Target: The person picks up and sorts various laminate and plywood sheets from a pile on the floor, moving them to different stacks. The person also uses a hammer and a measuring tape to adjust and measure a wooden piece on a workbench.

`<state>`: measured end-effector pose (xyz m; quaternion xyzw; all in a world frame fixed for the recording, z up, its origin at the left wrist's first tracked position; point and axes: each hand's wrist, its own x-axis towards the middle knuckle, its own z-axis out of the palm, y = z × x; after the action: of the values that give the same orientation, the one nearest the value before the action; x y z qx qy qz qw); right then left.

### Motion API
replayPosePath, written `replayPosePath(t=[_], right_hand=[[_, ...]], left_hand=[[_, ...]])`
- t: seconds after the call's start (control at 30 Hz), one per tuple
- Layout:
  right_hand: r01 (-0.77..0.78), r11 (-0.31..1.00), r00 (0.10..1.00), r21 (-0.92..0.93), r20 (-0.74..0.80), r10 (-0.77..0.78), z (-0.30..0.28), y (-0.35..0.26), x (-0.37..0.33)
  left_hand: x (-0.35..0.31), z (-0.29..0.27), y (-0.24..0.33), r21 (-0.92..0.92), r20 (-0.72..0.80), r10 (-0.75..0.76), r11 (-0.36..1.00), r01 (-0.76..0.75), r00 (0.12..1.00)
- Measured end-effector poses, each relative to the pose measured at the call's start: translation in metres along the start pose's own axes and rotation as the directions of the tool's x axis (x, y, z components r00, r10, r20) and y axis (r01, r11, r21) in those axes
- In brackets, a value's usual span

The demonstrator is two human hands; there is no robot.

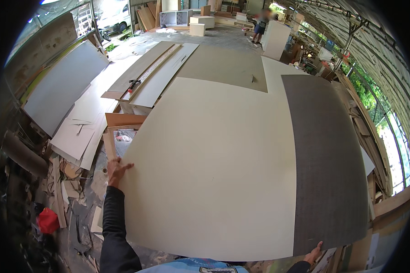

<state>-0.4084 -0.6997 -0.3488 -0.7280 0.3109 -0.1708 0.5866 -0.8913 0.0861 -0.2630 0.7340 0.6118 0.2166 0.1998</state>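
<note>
A large cream sheet (214,168) lies flat in front of me, with a dark brown-grey sheet (330,164) along its right side. At the cream sheet's left edge is my left hand (116,174), its thumb over the top and the other fingers beside the edge, partly hidden. Down at the near edge of the dark sheet, my right hand (313,254) grips the border; only part of it shows. Beyond the cream sheet lies a grey-beige board (223,66), bearing a small dark object (253,78).
Long boards (164,77) lie at the far left, with a black-and-red tool (133,85) on them. White sheets (84,123) lean at left above scattered offcuts and a red item (48,220). Timber (366,132) lines the right. A person (260,29) stands far back.
</note>
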Motion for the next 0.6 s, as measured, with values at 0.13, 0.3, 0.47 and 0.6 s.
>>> replayPosePath(t=[0.13,0.3,0.47,0.6], right_hand=[[-0.050,0.987,0.999,-0.152,-0.021,0.047,0.025,0.004,-0.045],[-0.048,0.986,0.998,0.159,0.039,0.042,0.018,0.044,-0.031],[0.071,0.957,0.997,0.282,0.020,-0.079,0.031,0.038,-0.079],[-0.012,0.956,0.999,0.292,0.040,0.000,0.039,0.028,-0.116]], left_hand=[[0.010,-0.070,0.042,0.193,-0.087,0.077,0.979,-0.059,0.993],[0.008,-0.090,0.067,0.277,-0.232,0.212,0.950,-0.145,0.949],[0.018,-0.119,0.073,0.204,-0.116,0.030,0.979,-0.006,0.993],[0.048,-0.110,0.039,0.302,-0.130,0.071,0.953,-0.029,0.989]])
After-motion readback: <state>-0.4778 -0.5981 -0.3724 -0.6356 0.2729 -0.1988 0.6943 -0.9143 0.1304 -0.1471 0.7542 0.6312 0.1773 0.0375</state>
